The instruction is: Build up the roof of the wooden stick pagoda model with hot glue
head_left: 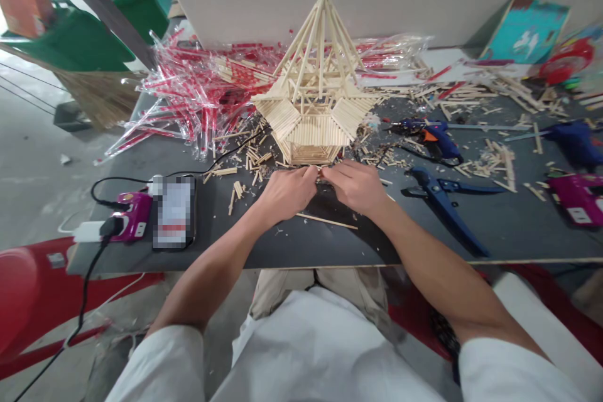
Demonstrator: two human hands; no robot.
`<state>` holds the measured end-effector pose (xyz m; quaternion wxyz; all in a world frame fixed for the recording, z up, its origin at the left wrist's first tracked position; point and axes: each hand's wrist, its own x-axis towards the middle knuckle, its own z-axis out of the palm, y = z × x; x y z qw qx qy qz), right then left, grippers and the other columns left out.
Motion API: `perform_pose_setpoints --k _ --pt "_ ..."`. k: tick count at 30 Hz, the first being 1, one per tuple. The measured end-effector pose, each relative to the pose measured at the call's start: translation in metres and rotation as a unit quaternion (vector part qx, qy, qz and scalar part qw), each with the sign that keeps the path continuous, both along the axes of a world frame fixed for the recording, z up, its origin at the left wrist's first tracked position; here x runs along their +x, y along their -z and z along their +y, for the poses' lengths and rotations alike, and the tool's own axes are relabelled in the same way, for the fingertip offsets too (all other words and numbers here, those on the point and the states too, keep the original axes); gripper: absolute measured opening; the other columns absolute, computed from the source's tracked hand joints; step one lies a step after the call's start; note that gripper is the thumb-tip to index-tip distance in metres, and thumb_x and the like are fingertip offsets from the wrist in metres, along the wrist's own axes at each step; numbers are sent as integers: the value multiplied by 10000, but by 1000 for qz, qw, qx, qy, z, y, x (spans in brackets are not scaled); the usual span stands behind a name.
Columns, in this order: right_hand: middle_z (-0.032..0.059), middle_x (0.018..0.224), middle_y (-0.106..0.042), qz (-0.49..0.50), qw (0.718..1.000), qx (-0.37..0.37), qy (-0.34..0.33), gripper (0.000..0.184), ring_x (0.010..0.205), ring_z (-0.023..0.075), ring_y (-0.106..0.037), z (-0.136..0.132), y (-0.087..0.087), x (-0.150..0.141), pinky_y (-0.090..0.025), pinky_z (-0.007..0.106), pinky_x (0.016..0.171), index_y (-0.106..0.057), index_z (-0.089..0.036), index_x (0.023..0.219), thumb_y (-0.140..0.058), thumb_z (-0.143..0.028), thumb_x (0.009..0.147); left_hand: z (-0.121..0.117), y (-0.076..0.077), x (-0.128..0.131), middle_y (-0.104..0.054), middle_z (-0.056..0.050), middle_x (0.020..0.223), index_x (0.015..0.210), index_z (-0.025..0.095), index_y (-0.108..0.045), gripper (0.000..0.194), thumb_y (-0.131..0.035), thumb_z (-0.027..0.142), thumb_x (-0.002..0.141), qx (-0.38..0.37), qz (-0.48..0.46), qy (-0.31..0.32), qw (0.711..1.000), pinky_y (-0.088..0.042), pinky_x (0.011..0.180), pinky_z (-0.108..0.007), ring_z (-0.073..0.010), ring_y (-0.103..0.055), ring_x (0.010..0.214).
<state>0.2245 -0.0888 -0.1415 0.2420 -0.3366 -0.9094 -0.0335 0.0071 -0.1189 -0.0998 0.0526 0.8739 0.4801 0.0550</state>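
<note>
A model roof built of thin wooden sticks [315, 97] stands on the dark board [282, 245] in front of me. My left hand [286, 191] and my right hand [358, 185] meet just below its front edge, fingers pinched together on something small I cannot make out. A single loose stick [326, 220] lies on the board under my wrists. Short stick offcuts [245, 166] are scattered to the left of the model.
A blue cutter [445, 201] and a blue glue gun [433, 136] lie to the right. A phone [174, 211] and a purple plug adapter [133, 213] sit at the left. Red-and-clear wrappers [188, 94] pile up behind; a second glue gun [572, 141] lies far right.
</note>
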Motion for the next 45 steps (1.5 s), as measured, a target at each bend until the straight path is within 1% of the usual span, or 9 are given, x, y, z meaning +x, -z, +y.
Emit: perform_pose_setpoints --k 6,13,18,23,26,33,35,40,45 --pt "80 949 -795 122 990 -53 -39 271 857 194 -720 3 -2 -2 -516 310 765 -762 -186 1053 -508 -278 1073 1 8 -9 -708 -43 766 1085 157 -608 301 -331 274 1078 -8 -177 -23 984 -405 619 -292 -171 -648 636" --pt "25 747 -757 220 965 -146 4 283 631 140 -665 -4 -12 -9 -466 263 625 -780 -191 993 -566 -365 1057 2 19 -8 -685 -17 800 1184 179 -635 409 -379 490 1113 -94 -504 -65 856 -497 637 -240 -100 -612 616" --pt "17 747 -756 250 954 -163 20 292 591 119 -629 -8 -11 -10 -447 256 612 -774 -185 1009 -563 -381 1055 3 25 6 -671 -17 797 1158 164 -708 338 -615 461 1026 -193 -579 -68 789 -520 568 -213 -92 -607 620" --pt "7 716 -734 251 950 -186 6 303 618 126 -640 -10 -14 -11 -451 260 639 -758 -189 930 -566 -387 1057 7 29 6 -679 -34 895 993 163 -734 255 -743 414 953 -184 -623 -59 758 -518 525 -189 -74 -594 636" --pt "40 854 -776 237 947 -216 -23 331 744 147 -695 -9 -18 -10 -481 269 717 -762 -183 952 -556 -416 1065 12 31 3 -666 -29 874 976 171 -688 285 -711 455 979 -192 -643 -35 741 -547 597 -200 -89 -616 696" --pt "25 763 -745 246 938 -244 29 348 642 141 -652 -4 -21 -4 -477 289 671 -734 -194 871 -585 -455 1045 14 28 -5 -657 -14 748 988 183 -620 281 -556 443 1074 -211 -634 3 744 -509 653 -246 -106 -608 658" --pt "24 773 -751 260 924 -280 27 326 637 139 -659 -3 -19 -3 -493 285 660 -745 -191 901 -613 -460 1030 13 26 -6 -590 8 689 1000 173 -646 305 -527 441 1085 -234 -607 12 760 -480 628 -256 -105 -570 613" --pt "6 861 -760 359 829 -427 -36 355 612 110 -666 -1 -17 -3 -527 249 599 -695 -194 1242 -677 -451 998 7 21 -7 -459 53 629 1032 153 -673 311 -460 368 1106 -264 -514 21 816 -364 539 -229 -76 -409 529" --pt "-2 816 -748 342 840 -419 -33 232 584 97 -649 0 -19 -2 -513 239 578 -760 -203 1020 -718 -424 967 3 11 -8 -526 41 644 984 148 -657 277 -464 313 1096 -220 -454 4 863 -369 576 -225 -80 -434 564"
